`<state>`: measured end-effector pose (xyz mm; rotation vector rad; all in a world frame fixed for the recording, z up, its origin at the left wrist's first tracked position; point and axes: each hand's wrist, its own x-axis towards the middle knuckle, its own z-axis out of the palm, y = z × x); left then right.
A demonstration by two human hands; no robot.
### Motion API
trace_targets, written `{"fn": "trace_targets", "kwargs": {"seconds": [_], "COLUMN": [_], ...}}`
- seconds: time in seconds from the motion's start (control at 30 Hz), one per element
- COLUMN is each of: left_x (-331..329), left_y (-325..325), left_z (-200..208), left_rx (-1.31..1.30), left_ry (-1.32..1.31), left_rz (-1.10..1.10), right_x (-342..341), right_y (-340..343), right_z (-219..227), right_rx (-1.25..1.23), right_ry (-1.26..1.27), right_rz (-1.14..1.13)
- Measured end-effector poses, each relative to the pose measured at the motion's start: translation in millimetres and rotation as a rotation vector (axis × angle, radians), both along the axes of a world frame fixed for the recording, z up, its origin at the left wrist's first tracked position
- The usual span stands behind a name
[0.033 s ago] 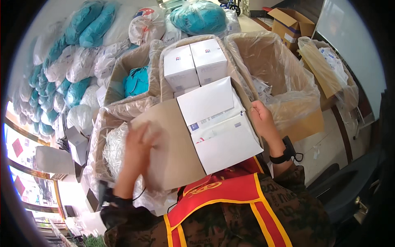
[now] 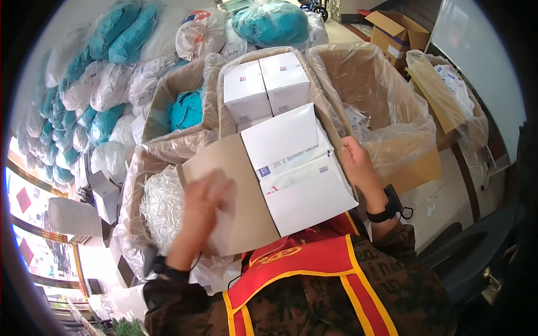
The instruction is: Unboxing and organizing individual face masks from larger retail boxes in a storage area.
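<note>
In front of my body lies an opened carton, its brown flap (image 2: 235, 229) folded out to the left. It holds flat white packets (image 2: 294, 168) with blue square marks and a barcode, partly under white flaps (image 2: 311, 204). My right hand (image 2: 357, 159) is closed on the carton's right edge, thumb up. Over the brown flap is my left hand (image 2: 207, 196), fingers somewhat apart and blurred, holding nothing visible. Whether it touches the flap I cannot tell. Two white boxes (image 2: 244, 92) stand just beyond the packets, inside a large plastic-lined carton (image 2: 230, 63).
Left of it, one lined carton holds a teal bundle (image 2: 186, 110); a nearer one holds shredded white material (image 2: 159, 204). A lined carton (image 2: 375, 67) at right has white packets low inside. Many teal and white bags (image 2: 106, 84) are piled far left. A dark chair (image 2: 476, 263) stands right.
My left hand has moved a little to the right over the brown flap, showing more of the shredded material. My right hand and the carton stay in place.
</note>
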<state>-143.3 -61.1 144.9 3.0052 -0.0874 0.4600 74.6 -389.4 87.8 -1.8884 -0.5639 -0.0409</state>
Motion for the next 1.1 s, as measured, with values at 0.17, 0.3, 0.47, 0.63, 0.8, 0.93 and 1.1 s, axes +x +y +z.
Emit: {"fn": "trace_targets", "kwargs": {"seconds": [0.17,0.3,0.47,0.63,0.8,0.93,1.1], "left_x": [37,83,86,65,62,68,75], "left_y": [-64,-98,-103,-109,-108,-99,-76], "left_z": [-68,-66,-77,-79,-69,-58,-32], "left_rx": [-0.933,-1.284,-1.473,-1.531,-1.35,-0.932,-0.705], "left_ry": [-0.037,-0.14,-0.204,-0.256,-0.259,-0.285,-0.412], "left_rz": [0.192,0.21,0.07,0.156,0.202,0.237,0.092], "right_x": [5,-3,3,-2,10,33,51], "right_y": [0,-2,-5,-12,1,24,29], "right_z": [-12,-8,-28,-2,57,50,59], "right_rx": [-0.01,-0.102,-0.087,0.07,-0.212,-0.311,-0.467], "right_ry": [-0.007,-0.069,-0.101,-0.061,-0.515,-0.561,-0.689], "right_rz": [-0.014,-0.048,-0.043,0.042,0.207,0.311,0.389]}}
